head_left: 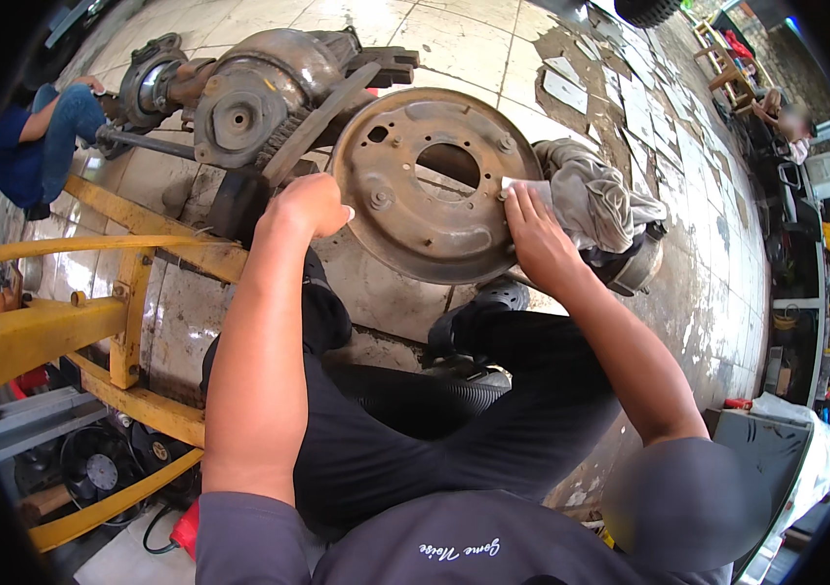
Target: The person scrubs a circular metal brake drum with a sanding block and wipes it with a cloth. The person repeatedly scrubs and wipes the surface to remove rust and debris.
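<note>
A round, rusty brake backing plate [415, 232] stands tilted before me, with a large hole at its centre and several small ones around it. My left hand [308, 207] is closed at its left rim, the thumb toward the plate and most fingers out of sight. On the plate's right side my right hand [539, 232] presses a small pale sheet [510, 182] to the metal, fingers together. Whether the sheet is paper or sandpaper, I cannot tell. A crumpled grey rag [588, 195] lies just right of the plate.
Behind the plate lies a heavy axle housing [278, 73]. A yellow metal frame [54, 327] stands at the left, and beyond it another person [35, 136] sits. Broken tiles [563, 90] cover part of the floor. Shelving [805, 331] lines the right side.
</note>
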Available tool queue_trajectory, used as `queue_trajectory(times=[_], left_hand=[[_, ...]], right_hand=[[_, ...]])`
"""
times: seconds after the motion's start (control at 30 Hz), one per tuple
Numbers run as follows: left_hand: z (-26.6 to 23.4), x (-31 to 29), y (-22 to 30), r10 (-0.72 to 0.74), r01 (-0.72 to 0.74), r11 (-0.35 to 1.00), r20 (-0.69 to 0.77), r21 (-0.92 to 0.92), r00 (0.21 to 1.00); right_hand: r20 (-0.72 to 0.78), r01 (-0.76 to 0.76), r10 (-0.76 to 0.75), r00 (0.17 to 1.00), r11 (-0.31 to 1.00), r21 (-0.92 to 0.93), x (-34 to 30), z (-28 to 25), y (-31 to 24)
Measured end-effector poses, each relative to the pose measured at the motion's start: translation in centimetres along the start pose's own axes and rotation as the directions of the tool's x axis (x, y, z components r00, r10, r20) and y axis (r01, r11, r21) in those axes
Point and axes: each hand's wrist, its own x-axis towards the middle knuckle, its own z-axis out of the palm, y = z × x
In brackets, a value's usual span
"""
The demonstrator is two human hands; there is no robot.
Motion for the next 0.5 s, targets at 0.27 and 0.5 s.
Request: queue_trajectory(times=[0.27, 0.5], left_hand=[[-0.3, -0.4, 0.4, -0.043, 0.043, 0.998, -0.006, -0.050, 0.999], [-0.1, -0.8, 0.5, 0.044, -0.049, 0.997, -0.096, -0.052, 0.994]], right_hand=[[-0.055, 0.019, -0.021, 0.998, 0.999, -0.034, 0.4, 0.6, 0.6], [-0.064, -0.069, 0.071, 0.995, 0.997, 0.032, 2.1, 1.4, 0.9]])
